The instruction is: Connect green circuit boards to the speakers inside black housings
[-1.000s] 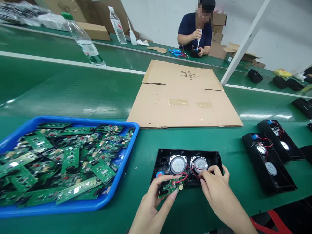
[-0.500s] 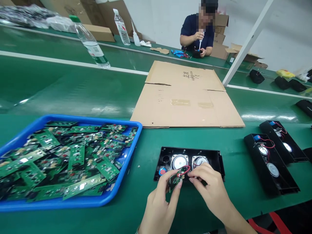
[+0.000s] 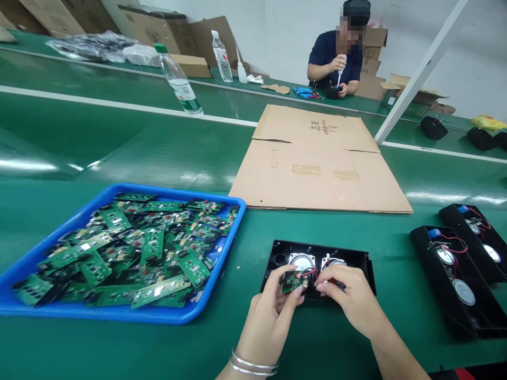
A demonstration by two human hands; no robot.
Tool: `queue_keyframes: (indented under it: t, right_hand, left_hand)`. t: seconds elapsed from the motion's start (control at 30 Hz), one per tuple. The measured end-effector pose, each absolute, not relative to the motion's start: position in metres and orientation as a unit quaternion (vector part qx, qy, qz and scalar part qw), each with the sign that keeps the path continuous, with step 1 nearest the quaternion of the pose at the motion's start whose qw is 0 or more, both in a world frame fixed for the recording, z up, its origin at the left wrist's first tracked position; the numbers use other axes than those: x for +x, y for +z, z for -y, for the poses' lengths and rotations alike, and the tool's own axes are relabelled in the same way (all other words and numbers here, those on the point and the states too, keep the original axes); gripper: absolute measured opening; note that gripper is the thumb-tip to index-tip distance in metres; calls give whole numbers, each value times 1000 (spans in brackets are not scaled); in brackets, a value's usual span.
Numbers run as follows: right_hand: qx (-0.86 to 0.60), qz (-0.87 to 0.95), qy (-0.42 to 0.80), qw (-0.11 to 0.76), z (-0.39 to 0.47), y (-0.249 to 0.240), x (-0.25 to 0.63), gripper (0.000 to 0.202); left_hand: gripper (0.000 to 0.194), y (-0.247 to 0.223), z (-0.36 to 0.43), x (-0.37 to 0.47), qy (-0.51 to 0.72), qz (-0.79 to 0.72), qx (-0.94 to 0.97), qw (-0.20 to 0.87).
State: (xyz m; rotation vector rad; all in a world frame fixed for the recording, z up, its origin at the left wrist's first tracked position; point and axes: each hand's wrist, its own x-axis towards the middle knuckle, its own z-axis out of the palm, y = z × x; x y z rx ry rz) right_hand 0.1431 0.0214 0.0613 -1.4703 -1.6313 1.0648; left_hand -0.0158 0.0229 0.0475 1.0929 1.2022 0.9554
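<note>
My left hand point(image 3: 273, 306) pinches a small green circuit board point(image 3: 291, 282) by its edges, with a red wire point(image 3: 307, 272) at its top right. Beside it, the fingers of my right hand point(image 3: 348, 293) are closed on a small white connector point(image 3: 322, 286); its wire is mostly hidden. Both hands are over the near side of a black speaker case point(image 3: 362, 264), which lies with its inside facing up. Two round speakers, one a silver-rimmed speaker point(image 3: 301, 259), sit in it, partly covered by my fingers.
At left stands a blue tray point(image 3: 174, 318) heaped with green circuit boards point(image 3: 154, 245). Two more black speaker cases point(image 3: 443, 287) lie at right. A flat cardboard sheet point(image 3: 317, 184) lies beyond. Bottles, including a green-capped bottle point(image 3: 182, 89), and a co-worker point(image 3: 335, 58) are farther back.
The view has swung left, so everything sits farther right. The circuit board has turned to lie more level in my left hand. A white connector now shows at my right fingertips.
</note>
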Motion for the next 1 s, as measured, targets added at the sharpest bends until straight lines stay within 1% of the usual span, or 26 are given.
queue_keyframes:
  t: [0.07, 0.13, 0.23, 0.4, 0.47, 0.57, 0.7, 0.77, 0.87, 0.93, 1.0]
  right_hand:
    - [-594, 577, 441, 345, -23, 57, 141, 6]
    - [-611, 559, 435, 354, -24, 54, 140, 7]
    - [-604, 585, 403, 360, -24, 55, 142, 10]
    - [-578, 633, 386, 340, -23, 59, 146, 14]
    - [-570, 677, 316, 341, -22, 56, 144, 15]
    - [-541, 756, 164, 329, -19, 49, 139, 23]
    - [-517, 814, 46, 261, -15, 49, 134, 31]
    - [-499, 836, -12, 229, -15, 53, 132, 33]
    - [-478, 850, -64, 211, -15, 56, 131, 33]
    - [-490, 838, -32, 237, -14, 54, 132, 30]
    - [-508, 812, 46, 283, -14, 51, 134, 25]
  left_hand:
    - [27, 48, -24, -15, 410, -516, 456, 598]
    - [27, 49, -26, -15, 408, -515, 454, 602]
    - [29, 50, -28, -15, 399, -515, 458, 605]
    - [30, 50, -31, -15, 393, -512, 461, 609]
    - [30, 50, -31, -14, 393, -508, 463, 610]
    - [28, 50, -32, -14, 387, -502, 477, 609]
    - [28, 47, -33, -15, 376, -485, 515, 599]
    - [28, 45, -32, -15, 353, -483, 573, 561]
    - [30, 45, -28, -16, 319, -495, 671, 450]
    - [30, 47, -25, -16, 314, -503, 701, 397]
    - [28, 50, -24, -17, 319, -500, 709, 383]
